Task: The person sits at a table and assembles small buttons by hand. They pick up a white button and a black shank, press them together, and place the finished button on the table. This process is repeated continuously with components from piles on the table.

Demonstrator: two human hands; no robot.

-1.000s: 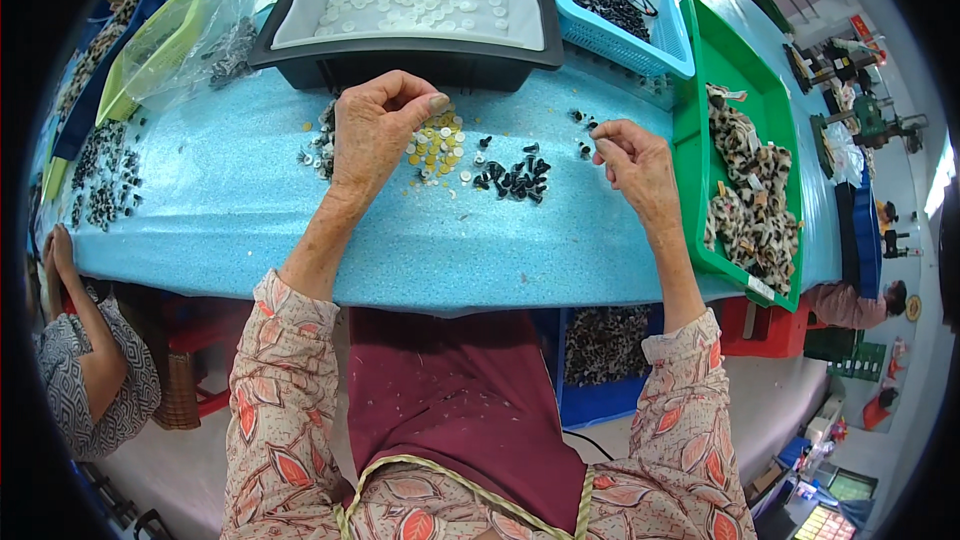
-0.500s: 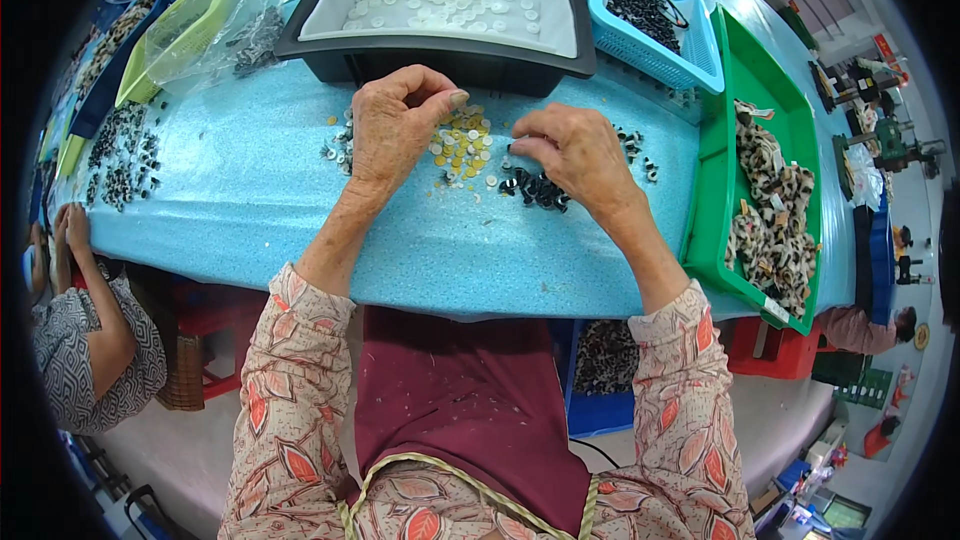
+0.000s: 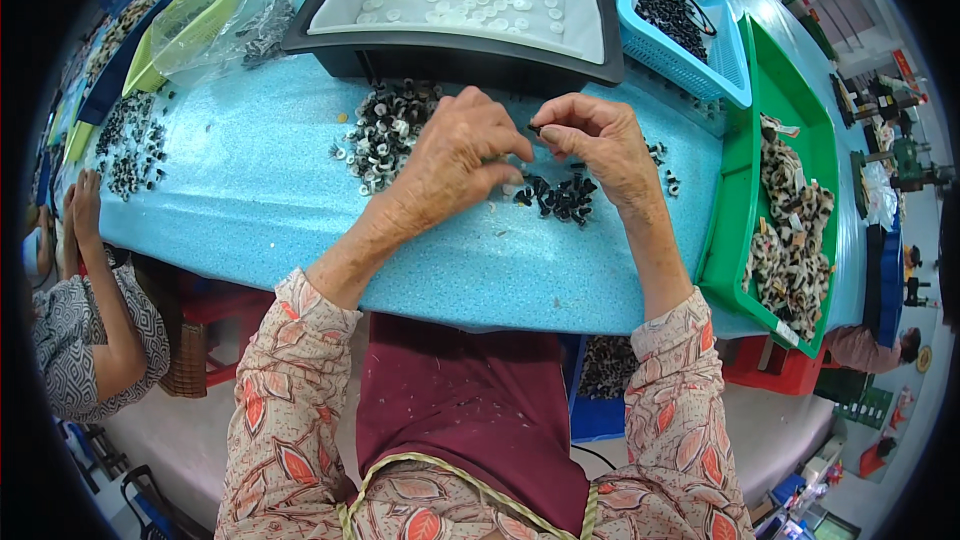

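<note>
My right hand (image 3: 605,145) pinches a small black plastic piece (image 3: 535,129) between thumb and index finger. Beside it, my left hand (image 3: 455,158) is curled low over the table, thumb and index fingertips close together; anything between them is too small to make out. That hand covers most of the yellow and white discs. Just below the right hand lies a heap of loose black pieces (image 3: 565,200). Left of my left hand spreads a pile of small black-and-white pieces (image 3: 385,140).
Ahead stands a black tray (image 3: 470,65) lined with white, holding white discs. A light-blue basket (image 3: 735,90) and a green crate (image 3: 735,180) of spotted plush pieces are on the right. More dark pieces (image 3: 130,150) lie left, near another person's hands (image 3: 85,205).
My left hand has moved right and down, over the yellow and white discs, uncovering the black-and-white pile. My right hand has shifted slightly right, and the black piece in it shows more clearly.
</note>
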